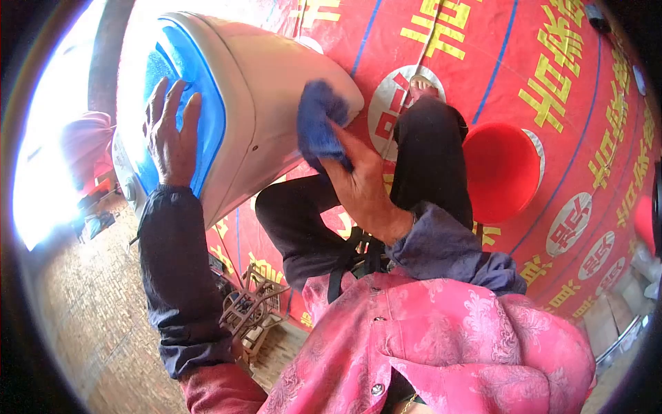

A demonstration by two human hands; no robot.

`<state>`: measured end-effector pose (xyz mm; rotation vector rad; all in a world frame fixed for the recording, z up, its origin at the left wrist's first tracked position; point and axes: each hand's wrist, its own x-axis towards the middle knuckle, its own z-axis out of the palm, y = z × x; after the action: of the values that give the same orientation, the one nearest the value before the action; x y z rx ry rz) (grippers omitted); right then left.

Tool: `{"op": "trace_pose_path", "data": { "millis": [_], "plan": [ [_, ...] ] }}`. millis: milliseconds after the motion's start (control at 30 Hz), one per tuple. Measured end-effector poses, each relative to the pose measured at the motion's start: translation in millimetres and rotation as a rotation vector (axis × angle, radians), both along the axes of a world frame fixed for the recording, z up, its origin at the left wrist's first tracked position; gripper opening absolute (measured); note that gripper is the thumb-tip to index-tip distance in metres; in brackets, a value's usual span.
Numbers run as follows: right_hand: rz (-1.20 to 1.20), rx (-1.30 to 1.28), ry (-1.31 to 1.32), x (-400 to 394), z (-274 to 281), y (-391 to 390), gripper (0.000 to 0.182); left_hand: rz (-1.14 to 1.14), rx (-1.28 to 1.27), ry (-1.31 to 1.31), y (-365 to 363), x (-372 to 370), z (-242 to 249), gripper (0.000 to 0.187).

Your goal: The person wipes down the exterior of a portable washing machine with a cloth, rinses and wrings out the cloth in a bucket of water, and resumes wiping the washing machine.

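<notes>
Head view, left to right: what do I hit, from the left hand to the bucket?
Left hand → blue cloth → foot → red bucket.

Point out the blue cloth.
The blue cloth is in the head view's upper middle, held in the right hand, in front of the pale casing.
</notes>
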<state>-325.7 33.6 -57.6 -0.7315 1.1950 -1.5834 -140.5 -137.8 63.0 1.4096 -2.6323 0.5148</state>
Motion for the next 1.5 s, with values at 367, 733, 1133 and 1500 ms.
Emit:
{"op": "trace_pose_path", "data": {
  "millis": [367,733,1133,1500],
  "plan": [
    [-0.241,0.166,0.296,43,-99,-134,0.041,0.049,0.153,0.09,4,-2,4,0.034],
    [-0.214,0.993,-0.119,73,-296,-102,0.039,0.017,0.193,0.064,2,-8,5,0.041],
    [-0.255,0.982,-0.757,103,-272,-71,0.032,0.025,0.185,0.053,4,-6,9,0.04],
    [-0.14,0.972,-0.548,104,-254,-79,0.048,0.048,0.181,0.019,-22,18,24,0.037]
  ]
}}
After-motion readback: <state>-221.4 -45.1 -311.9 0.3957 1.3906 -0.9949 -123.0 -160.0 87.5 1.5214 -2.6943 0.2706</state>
